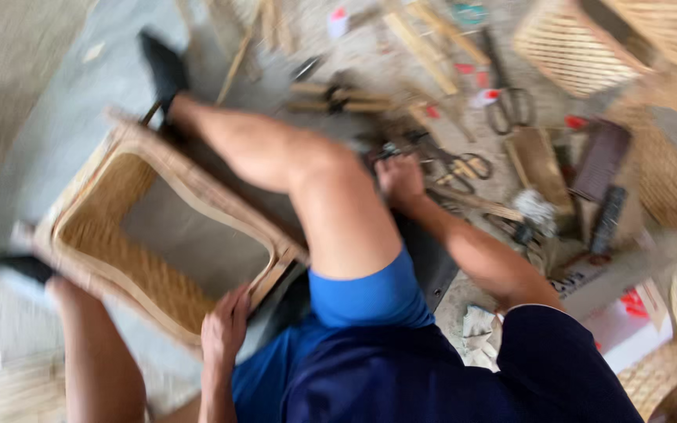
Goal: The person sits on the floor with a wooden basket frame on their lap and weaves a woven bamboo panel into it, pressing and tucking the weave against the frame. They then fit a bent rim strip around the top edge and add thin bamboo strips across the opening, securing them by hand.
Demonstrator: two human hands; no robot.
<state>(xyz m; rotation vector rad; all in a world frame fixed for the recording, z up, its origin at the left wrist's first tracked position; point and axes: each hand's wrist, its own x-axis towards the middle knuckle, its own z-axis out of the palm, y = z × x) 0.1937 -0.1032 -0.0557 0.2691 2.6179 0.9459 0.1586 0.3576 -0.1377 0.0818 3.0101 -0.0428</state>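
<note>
- Your left hand (223,329) grips the near edge of a woven rattan frame (158,235), fingers curled over the rim and closed on it.
- The frame is an open, box-like piece with a pale wooden rim and woven cane sides; it lies tilted on the floor between your legs, its open middle showing the grey floor (56,102) through it.
- Your right hand (400,178) reaches out past your right knee (331,176) into a heap of tools on the floor. The picture is blurred there, so you cannot tell whether the fingers are closed on anything or only resting on the heap.
- Just beside that hand lies a pair of scissors with yellowish handles (464,166); a second, larger pair of scissors (508,106) lies further out, well apart from it.
- Around the heap there are loose cane strips (432,39), a flat wooden block (541,160) and a dark brush-like tool (607,219).
- A crumpled pale rag (479,333) lies on the floor under your right forearm.
- More woven cane pieces stand at the far right: a slatted panel (566,47) and a woven basket wall (667,180).
- You sit low in blue shorts (370,301), both bare legs stretched out, dark shoes on the feet; the right leg lies across the far side of the frame.
</note>
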